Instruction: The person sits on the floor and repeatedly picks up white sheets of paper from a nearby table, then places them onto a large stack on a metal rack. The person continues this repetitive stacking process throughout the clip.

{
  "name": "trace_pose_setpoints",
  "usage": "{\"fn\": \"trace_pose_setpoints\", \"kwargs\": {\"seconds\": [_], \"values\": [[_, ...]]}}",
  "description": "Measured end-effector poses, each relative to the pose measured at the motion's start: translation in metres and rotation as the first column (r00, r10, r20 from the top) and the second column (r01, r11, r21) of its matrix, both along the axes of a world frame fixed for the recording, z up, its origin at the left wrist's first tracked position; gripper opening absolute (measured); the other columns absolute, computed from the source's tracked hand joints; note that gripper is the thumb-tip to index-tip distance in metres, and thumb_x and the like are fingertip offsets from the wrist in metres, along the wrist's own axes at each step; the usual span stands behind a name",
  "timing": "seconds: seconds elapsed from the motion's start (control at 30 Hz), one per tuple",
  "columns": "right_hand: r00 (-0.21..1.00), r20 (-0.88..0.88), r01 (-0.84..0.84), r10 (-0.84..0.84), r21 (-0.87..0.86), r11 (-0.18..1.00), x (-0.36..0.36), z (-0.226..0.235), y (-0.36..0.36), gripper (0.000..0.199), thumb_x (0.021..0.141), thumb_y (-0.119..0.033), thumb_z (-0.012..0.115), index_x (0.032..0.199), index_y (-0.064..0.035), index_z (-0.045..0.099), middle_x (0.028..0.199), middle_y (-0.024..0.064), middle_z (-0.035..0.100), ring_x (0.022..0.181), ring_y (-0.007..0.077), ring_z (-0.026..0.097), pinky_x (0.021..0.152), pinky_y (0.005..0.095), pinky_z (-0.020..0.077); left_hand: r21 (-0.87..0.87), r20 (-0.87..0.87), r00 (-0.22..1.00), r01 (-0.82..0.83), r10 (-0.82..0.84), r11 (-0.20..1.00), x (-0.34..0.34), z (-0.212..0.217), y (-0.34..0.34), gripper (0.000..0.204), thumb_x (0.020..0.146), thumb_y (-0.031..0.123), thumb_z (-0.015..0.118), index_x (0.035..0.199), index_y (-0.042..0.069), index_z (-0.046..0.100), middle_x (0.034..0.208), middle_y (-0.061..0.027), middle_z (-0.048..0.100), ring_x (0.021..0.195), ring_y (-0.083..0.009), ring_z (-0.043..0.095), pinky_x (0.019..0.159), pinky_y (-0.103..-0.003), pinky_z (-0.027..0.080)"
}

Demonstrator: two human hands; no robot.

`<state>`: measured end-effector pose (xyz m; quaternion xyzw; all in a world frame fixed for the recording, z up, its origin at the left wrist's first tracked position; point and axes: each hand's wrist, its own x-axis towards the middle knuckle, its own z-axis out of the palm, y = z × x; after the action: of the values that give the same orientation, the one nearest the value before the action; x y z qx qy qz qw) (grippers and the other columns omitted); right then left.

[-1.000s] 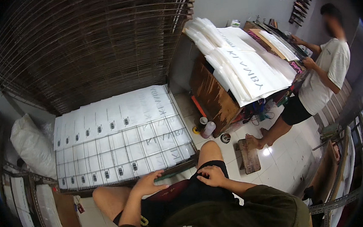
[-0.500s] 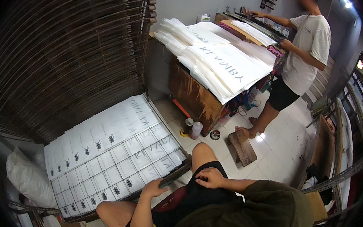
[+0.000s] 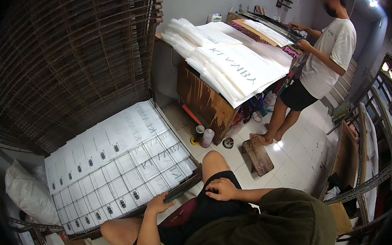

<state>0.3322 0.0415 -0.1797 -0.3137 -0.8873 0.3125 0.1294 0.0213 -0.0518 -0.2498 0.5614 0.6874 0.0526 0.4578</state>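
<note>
My left hand (image 3: pixel 157 204) rests at the near edge of a drying rack (image 3: pixel 187 182), beside my thigh. Its fingers lie extended by the rack's dark frame bar and grip nothing that I can see. My right hand (image 3: pixel 223 189) lies on the dark shorts (image 3: pixel 202 205) over my other thigh, fingers loosely apart and holding nothing. Printed white sheets (image 3: pixel 117 170) lie overlapping on the lower wire shelves, with dark lettering and small dark marks. Above them, several wire shelves (image 3: pixel 81 62) are tilted up.
A wooden cabinet (image 3: pixel 204 104) carries stacked white sheets (image 3: pixel 233 66). Beyond it a co-worker (image 3: pixel 325 43) stands at a printing table. A low wooden stool (image 3: pixel 258 158), a bottle (image 3: pixel 208 137) and a tin (image 3: pixel 228 143) are on the floor. Metal shelving (image 3: pixel 372 191) stands at right, a white bag (image 3: pixel 28 191) at left.
The co-worker's far arm has drawn back toward the body, and their feet have shifted. My view has moved slightly. My hands stay in nearly the same places.
</note>
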Motion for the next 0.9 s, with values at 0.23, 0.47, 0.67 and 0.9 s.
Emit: {"fn": "trace_pose_setpoints", "kwargs": {"seconds": [0.23,0.47,0.67,0.9], "values": [[1.0,-0.018,-0.019,0.021,0.07,0.997,0.0,0.001,-0.001,0.025,0.08,-0.03,0.063,0.088,-0.0065,0.065,0.074,0.0076,0.062,0.061,0.0208,0.06,0.06,0.0332,0.0472,0.035,0.021,1.0,-0.014,0.013,0.999,-0.004,-0.007,0.0,0.078,0.072,0.058,0.065,0.131,0.009,0.046,0.122,-0.0191,0.055,0.115,-0.0316,0.052,0.097,-0.038,0.041],[0.999,-0.036,-0.007,0.01,0.084,0.996,0.002,-0.002,-0.002,0.025,0.08,-0.03,0.062,0.087,-0.0067,0.066,0.074,0.0076,0.063,0.06,0.0203,0.06,0.059,0.0325,0.0472,-0.012,0.044,0.998,-0.054,0.054,0.998,-0.003,-0.01,-0.002,0.081,0.072,0.055,0.069,0.133,0.007,0.044,0.123,-0.0201,0.053,0.114,-0.0322,0.053,0.095,-0.038,0.042],[0.985,-0.173,0.002,0.003,0.029,1.0,0.006,0.01,-0.005,0.016,0.079,-0.02,0.066,0.087,-0.0061,0.066,0.075,0.0084,0.063,0.062,0.0213,0.061,0.059,0.0316,0.0477,-0.023,0.016,0.998,-0.064,0.065,0.998,-0.004,-0.007,-0.006,0.08,0.071,0.054,0.068,0.132,0.009,0.045,0.122,-0.0183,0.055,0.114,-0.0312,0.053,0.097,-0.037,0.041],[0.779,-0.615,0.33,-0.124,0.234,0.914,0.001,0.127,0.083,0.012,0.072,-0.008,0.067,0.082,-0.0035,0.061,0.077,0.0067,0.062,0.068,0.0173,0.059,0.063,0.0302,0.0476,-0.015,0.043,0.992,-0.116,0.116,0.993,-0.011,-0.015,-0.013,0.078,0.073,0.054,0.068,0.132,0.008,0.045,0.121,-0.018,0.056,0.113,-0.0317,0.053,0.094,-0.037,0.043]]}}
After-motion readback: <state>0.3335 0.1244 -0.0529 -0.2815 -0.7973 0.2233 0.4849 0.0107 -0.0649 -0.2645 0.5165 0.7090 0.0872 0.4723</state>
